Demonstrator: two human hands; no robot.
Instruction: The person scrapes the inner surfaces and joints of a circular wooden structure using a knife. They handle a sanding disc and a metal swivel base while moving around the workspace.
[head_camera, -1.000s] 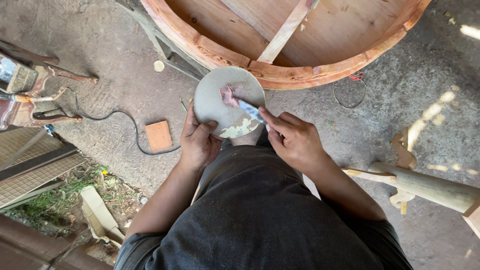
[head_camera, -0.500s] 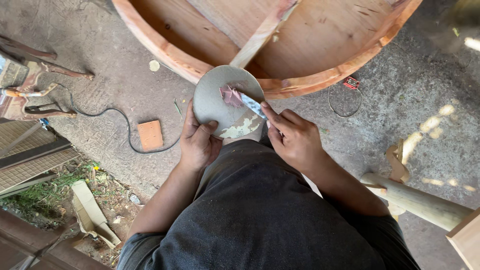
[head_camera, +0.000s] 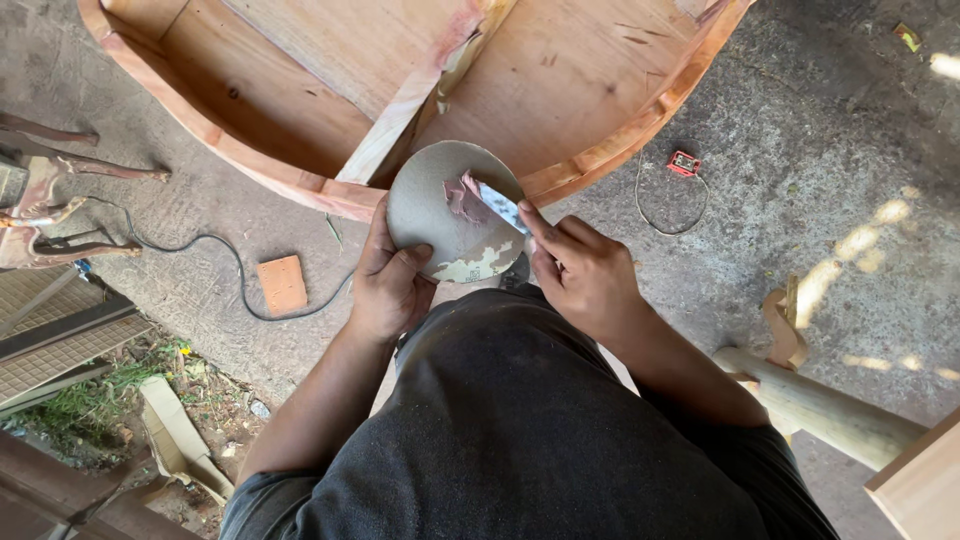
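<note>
Head view: a round disc (head_camera: 440, 215) is gripped at its lower edge by the left hand (head_camera: 388, 285), over the wooden frame (head_camera: 330, 190). A knife (head_camera: 497, 205) is pinched in the right hand (head_camera: 585, 275); pinkish filler (head_camera: 462, 198), seemingly only partly mixed, is worked on the disc.

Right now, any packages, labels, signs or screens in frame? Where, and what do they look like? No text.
Printed patch: on the lower edge of the round grey disc held by the left hand; irregular, cream with dark marks, partly scraped.
Flattened cardboard piece: lower left on the ground beside the weeds; tan, folded; whether it is packaging is unclear.
No signs or screens in view. The right hand holds a putty knife on the disc.
</note>
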